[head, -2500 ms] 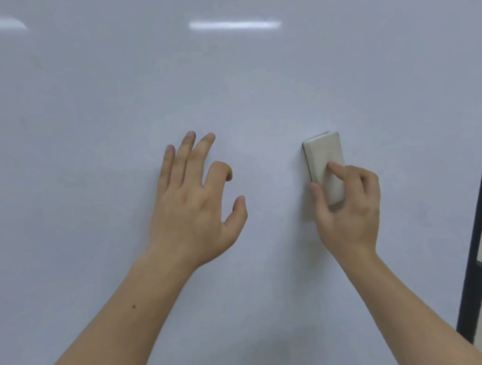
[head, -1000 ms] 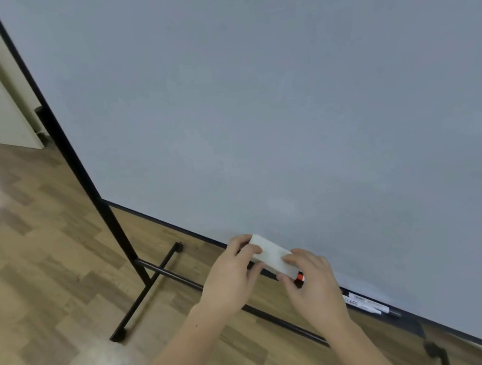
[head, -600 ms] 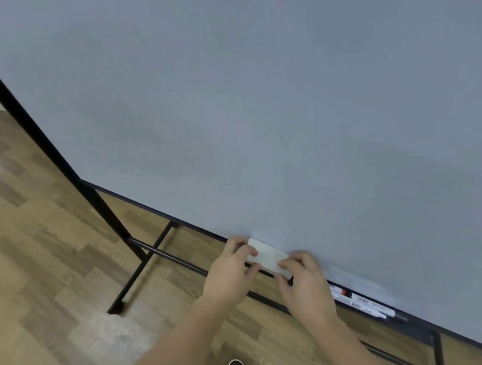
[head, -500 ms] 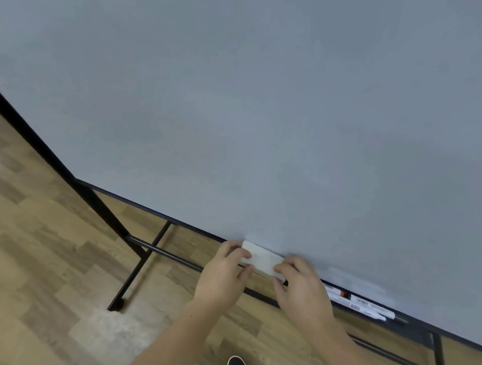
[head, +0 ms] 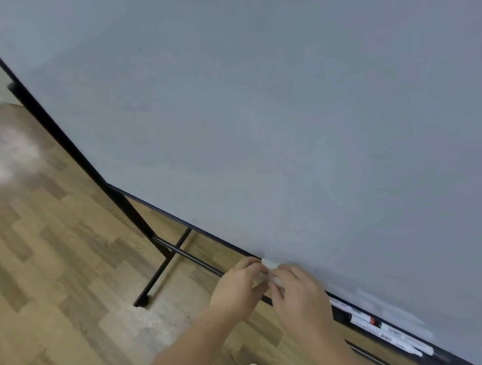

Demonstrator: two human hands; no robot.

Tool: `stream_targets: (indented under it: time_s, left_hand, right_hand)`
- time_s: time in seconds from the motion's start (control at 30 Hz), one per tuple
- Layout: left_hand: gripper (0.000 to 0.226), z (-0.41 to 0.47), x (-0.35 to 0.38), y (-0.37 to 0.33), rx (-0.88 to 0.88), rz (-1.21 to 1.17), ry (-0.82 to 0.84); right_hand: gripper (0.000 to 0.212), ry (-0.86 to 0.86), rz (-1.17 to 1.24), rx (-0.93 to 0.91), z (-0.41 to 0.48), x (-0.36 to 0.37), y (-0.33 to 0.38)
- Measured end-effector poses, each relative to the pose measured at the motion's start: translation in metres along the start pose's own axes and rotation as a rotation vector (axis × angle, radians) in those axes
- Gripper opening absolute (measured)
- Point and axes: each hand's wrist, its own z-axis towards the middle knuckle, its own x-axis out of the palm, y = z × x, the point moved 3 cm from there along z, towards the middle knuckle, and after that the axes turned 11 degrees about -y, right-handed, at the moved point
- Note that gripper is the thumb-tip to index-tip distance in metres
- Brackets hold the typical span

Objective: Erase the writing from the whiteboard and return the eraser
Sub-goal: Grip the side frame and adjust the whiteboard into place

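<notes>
I am standing in what looks like an office or classroom: a large whiteboard (head: 286, 118) on a black wheeled stand (head: 153, 268) fills my view, markers (head: 376, 324) lie along its bottom ledge at four o'clock, and wood-pattern flooring (head: 50, 276) spreads toward nine o'clock.

Markers (head: 380, 326), seemingly on tray (head: 365, 332).

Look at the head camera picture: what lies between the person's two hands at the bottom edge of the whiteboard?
In the head view, the white eraser lies between the left hand and right hand, both gripping it.
</notes>
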Motion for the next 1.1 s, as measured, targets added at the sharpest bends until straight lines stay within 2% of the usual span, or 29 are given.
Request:
stream_targets:
  time_s: [0.13,0.27,0.43,0.6,0.73,0.9,1.1]
  left_hand:
    - [0.036,0.003,-0.011,0.007,0.009,-0.029,0.004]
    - [0.058,0.007,-0.037,0.023,-0.039,-0.08,-0.074]
    - [0.034,0.017,-0.106,0.069,-0.189,-0.159,-0.263]
    - [0.04,0.034,-0.196,0.134,-0.335,-0.234,-0.504]
    - [0.042,0.047,-0.277,0.197,-0.367,-0.314,-0.619]
    - [0.047,0.059,-0.369,0.269,-0.362,-0.362,-0.641]
    - [0.051,0.09,-0.423,0.317,-0.272,-0.424,-0.514]
  right_hand:
    - [0.017,0.004,0.06,0.025,0.023,0.003,0.022]
    - [0.018,0.025,0.149,0.047,0.049,0.007,0.049]
    - [0.025,0.045,0.259,0.032,0.084,0.015,0.111]
    - [0.029,0.042,0.316,-0.027,0.124,0.031,0.196]
    - [0.03,-0.057,0.351,-0.123,0.168,0.041,0.289]
    - [0.027,-0.217,0.361,-0.216,0.232,0.052,0.408]
    - [0.027,-0.277,0.378,-0.069,0.283,0.065,0.476]
